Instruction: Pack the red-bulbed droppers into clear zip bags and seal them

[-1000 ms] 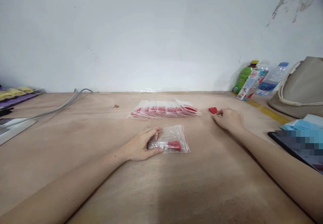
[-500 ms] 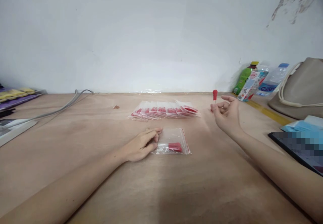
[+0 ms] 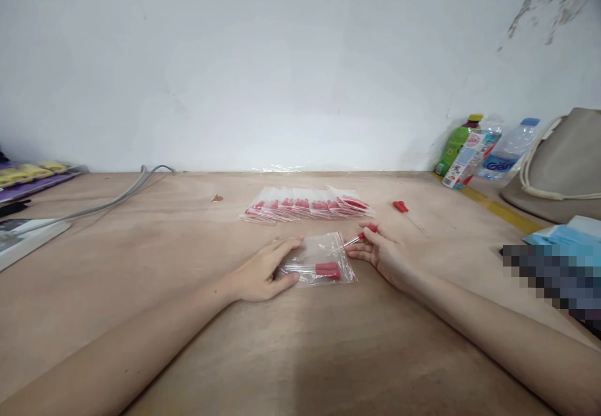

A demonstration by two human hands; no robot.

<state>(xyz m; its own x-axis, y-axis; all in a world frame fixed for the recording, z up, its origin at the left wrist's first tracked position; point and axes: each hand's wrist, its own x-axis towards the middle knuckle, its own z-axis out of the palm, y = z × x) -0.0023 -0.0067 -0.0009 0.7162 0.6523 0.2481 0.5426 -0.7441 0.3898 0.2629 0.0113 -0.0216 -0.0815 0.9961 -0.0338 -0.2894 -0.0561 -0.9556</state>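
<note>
A clear zip-lock bag (image 3: pixel 314 248) lies flat on the table, holding red-bulbed glass droppers (image 3: pixel 327 270). My left hand (image 3: pixel 263 272) rests flat over the bag's left end, fingers and thumb spread. At the bag's right side, my right hand (image 3: pixel 385 254) pinches a dropper (image 3: pixel 352 241) by its red bulb. Its glass tip points left at the bag's mouth; whether it is inside or above the film I cannot tell. Loose droppers (image 3: pixel 400 207) lie on the table further right. Behind the bag runs an overlapping row of bagged droppers (image 3: pixel 305 204).
Bottles (image 3: pixel 457 147) and a carton (image 3: pixel 464 159) stand by the wall at right, near a beige bag (image 3: pixel 558 166). A blue packet (image 3: pixel 563 238) lies at the right edge. A grey cable (image 3: pixel 122 197) crosses the left side. A small brown piece (image 3: pixel 216 198) lies at the back.
My right hand has moved left and nearer with a dropper, from the loose ones to the bag's mouth. The dropper has tilted from upright to slanting. My left thumb and fingers have spread wider.
</note>
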